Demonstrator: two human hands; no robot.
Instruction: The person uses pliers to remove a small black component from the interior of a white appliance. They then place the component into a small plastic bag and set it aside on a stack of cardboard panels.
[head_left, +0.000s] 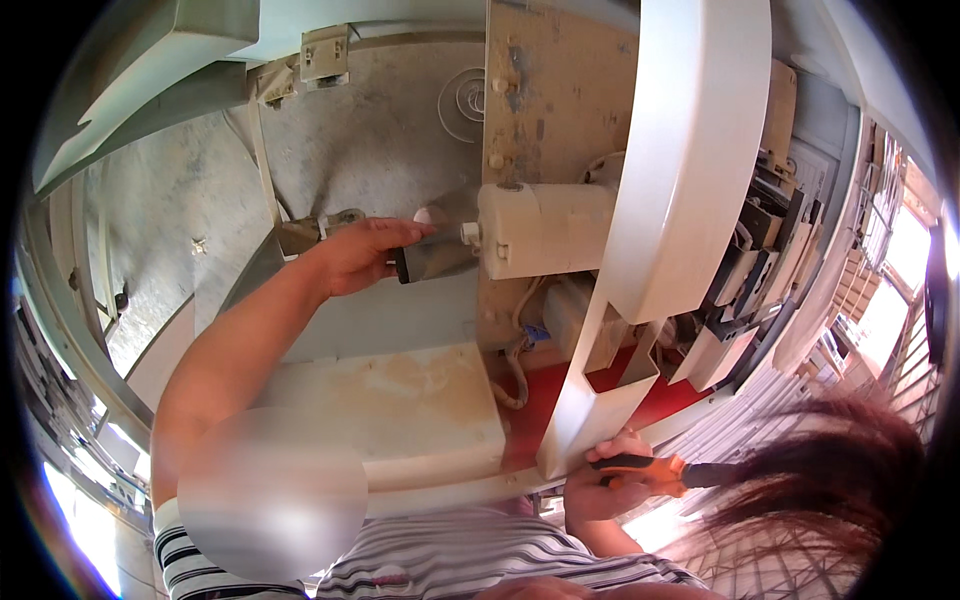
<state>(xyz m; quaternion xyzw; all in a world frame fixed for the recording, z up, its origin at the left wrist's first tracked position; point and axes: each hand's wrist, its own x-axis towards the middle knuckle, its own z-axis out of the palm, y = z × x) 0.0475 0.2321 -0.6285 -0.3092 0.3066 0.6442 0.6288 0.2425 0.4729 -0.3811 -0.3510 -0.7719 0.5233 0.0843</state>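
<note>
Near cylinder point(550, 232), left hand point(355, 257) pinching dark piece point(403, 266), right hand point(596, 494) gripping tool point(664, 476);

L head cam | wide fisheye | faces dn | close rng

A grey, blotchy floor point(370, 120) spreads across the upper left, a small pale scrap point(198, 246) lying on it. At far right, white light glares through a bright opening point(885, 312) near a wire rack point(880, 185). A grid-lined surface point(790, 560) shows at lower right, while more brightness point(88, 530) flares at lower left, below blurred background clutter point(48, 390).
</note>
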